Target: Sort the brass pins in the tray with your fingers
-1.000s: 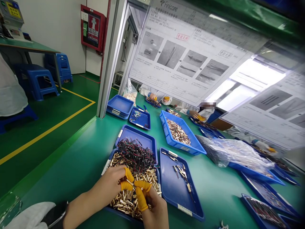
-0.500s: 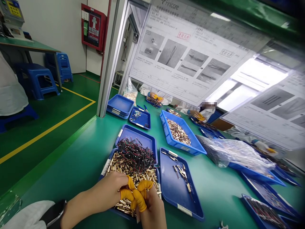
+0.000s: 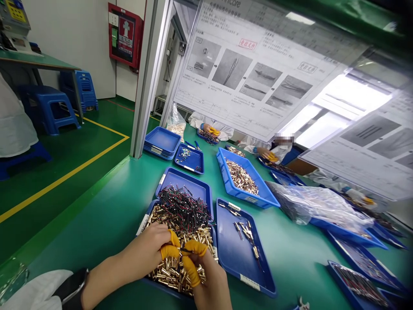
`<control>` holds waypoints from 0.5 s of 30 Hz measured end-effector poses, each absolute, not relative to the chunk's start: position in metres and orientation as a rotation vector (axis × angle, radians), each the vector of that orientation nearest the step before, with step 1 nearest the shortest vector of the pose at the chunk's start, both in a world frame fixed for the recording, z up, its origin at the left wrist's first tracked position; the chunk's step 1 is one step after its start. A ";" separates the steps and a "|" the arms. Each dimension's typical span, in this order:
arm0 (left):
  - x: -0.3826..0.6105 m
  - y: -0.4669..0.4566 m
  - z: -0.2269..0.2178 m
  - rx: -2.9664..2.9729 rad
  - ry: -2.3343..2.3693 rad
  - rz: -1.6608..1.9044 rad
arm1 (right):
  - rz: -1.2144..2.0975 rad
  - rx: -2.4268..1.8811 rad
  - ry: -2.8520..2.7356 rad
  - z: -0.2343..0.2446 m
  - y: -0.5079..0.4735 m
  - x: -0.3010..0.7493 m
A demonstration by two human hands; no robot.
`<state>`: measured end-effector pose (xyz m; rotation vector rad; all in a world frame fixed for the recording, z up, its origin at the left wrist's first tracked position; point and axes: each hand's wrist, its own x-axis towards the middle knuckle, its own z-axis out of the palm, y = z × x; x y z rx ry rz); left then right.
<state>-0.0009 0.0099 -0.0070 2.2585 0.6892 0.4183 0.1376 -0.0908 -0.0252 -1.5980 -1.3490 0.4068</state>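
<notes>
Yellow elastic covers (image 3: 169, 252) sheathe some fingers of the left hand (image 3: 151, 243) and the right hand (image 3: 211, 271); both hands pinch tightly on a thin, dark, rod-like piece (image 3: 185, 250) spanning the narrow gap between them; it sits above a heap of short brass-coloured metal tubes (image 3: 166, 275) in a dark-blue plastic tray (image 3: 214, 249); on that heap's far side lies a tangle of black and red wires (image 3: 183, 211), reaching into a second dark-blue tray (image 3: 193, 177); to the right, on the green bench (image 3: 112, 202), a long shallow blue tray (image 3: 234, 258) holds a few brass tubes with dark leads (image 3: 247, 232); beyond stands a brighter blue plastic bin (image 3: 263, 200) of small coppery pieces (image 3: 240, 176); farther left rises a stack of blue trays (image 3: 163, 137); co-workers' yellow-covered hands (image 3: 213, 130) show at the far side.
</notes>
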 end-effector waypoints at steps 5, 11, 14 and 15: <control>-0.002 0.011 -0.007 2.256 0.671 0.443 | 0.330 -1.716 -1.337 -0.028 -0.093 0.143; -0.002 0.010 -0.015 2.310 0.637 0.507 | 0.511 -1.741 -1.255 -0.033 -0.092 0.136; -0.006 0.005 -0.017 2.355 0.590 0.545 | 0.834 -1.630 -1.130 -0.033 -0.089 0.133; -0.008 0.003 -0.016 2.364 0.560 0.564 | 0.957 -1.558 -1.085 -0.034 -0.088 0.132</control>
